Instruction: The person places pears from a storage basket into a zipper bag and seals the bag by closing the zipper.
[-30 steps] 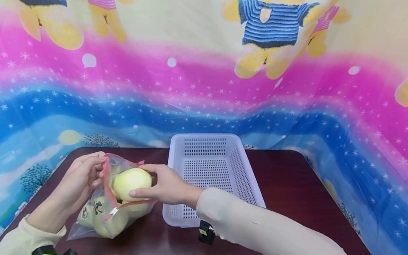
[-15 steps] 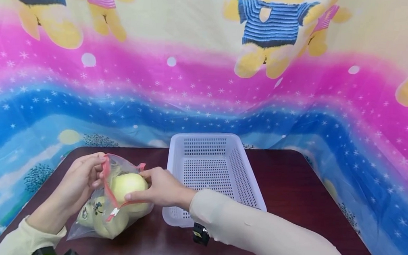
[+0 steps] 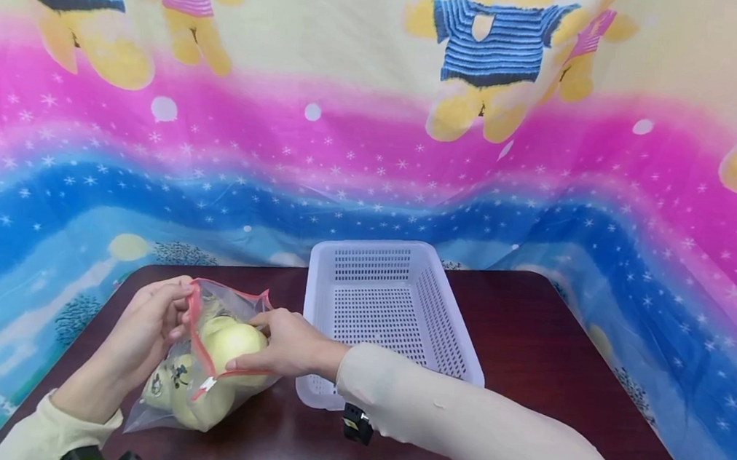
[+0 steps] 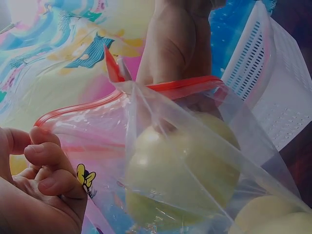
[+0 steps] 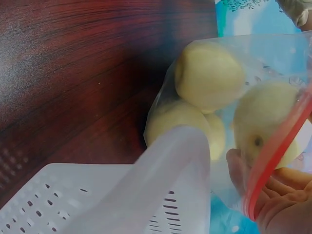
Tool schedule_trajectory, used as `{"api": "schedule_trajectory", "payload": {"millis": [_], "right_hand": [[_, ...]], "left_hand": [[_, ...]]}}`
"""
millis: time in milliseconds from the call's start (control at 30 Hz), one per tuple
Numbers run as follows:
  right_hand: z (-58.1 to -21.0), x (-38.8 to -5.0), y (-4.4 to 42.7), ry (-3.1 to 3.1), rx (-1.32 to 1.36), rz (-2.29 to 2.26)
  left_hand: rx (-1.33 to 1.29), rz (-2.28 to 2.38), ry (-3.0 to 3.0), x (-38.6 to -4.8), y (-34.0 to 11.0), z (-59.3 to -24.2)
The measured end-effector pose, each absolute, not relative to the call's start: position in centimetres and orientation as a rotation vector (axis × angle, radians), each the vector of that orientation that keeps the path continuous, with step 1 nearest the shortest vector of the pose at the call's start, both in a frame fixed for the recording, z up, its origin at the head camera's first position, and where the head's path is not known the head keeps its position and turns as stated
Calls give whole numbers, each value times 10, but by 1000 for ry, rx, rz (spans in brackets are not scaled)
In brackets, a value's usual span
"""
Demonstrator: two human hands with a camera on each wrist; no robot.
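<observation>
A clear zip bag (image 3: 159, 403) with a red zip edge and cartoon prints sits on the left of the table, its mouth spread wide. At that red edge my left hand (image 3: 149, 317) pinches the bag between thumb and fingers. Through the mouth reaches my right hand (image 3: 289, 344), thumb and fingers around a pale yellow-green apple (image 3: 236, 343). The left wrist view shows this apple (image 4: 183, 170) inside the plastic, below the zip edge. Several more apples (image 5: 209, 75) lie in the bag, partly hidden by plastic and the basket's rim in the right wrist view.
Just right of the bag stands a white perforated plastic basket (image 3: 466, 341), with the right forearm across its near corner. Both are on a dark red-brown table (image 3: 518, 323). A patterned cloth (image 3: 362, 149) hangs around the table's back and sides.
My right hand has moved down and slightly left, taking the apple from the bag's mouth deeper inside. My left hand keeps its hold on the zip edge.
</observation>
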State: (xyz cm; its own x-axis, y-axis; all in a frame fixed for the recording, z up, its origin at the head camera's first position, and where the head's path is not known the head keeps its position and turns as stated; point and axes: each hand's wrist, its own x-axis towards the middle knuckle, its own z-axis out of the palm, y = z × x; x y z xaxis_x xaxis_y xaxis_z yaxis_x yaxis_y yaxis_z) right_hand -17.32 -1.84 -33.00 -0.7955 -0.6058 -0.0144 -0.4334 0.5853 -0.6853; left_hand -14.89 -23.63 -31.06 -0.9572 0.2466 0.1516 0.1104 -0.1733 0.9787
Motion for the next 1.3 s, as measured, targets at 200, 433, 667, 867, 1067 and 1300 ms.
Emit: {"api": "schedule_trajectory", "payload": {"millis": [200,433,667,867,1067,1300], "right_hand": [[-332,-174,-21,2542,-878,-1008],[-334,-172,-17,2485,-902,-988],[-332,-167,-13,2549,-1007,-939],[-330,-163,-10,2560,-1052,-1072],[-333,-159,-3,2526,-1101,-1209],[-330,-155,1,2516,-1075,-1333]], "left_hand": [[429,2308,1944,-149,-237,-311],[453,2296,1963,-149,-238,-312],[462,2296,1961,-149,-238,-315],[443,2295,1969,-148,-238,-315],[440,2292,1954,-148,-236,-315],[436,2293,1957,-148,-236,-314]]}}
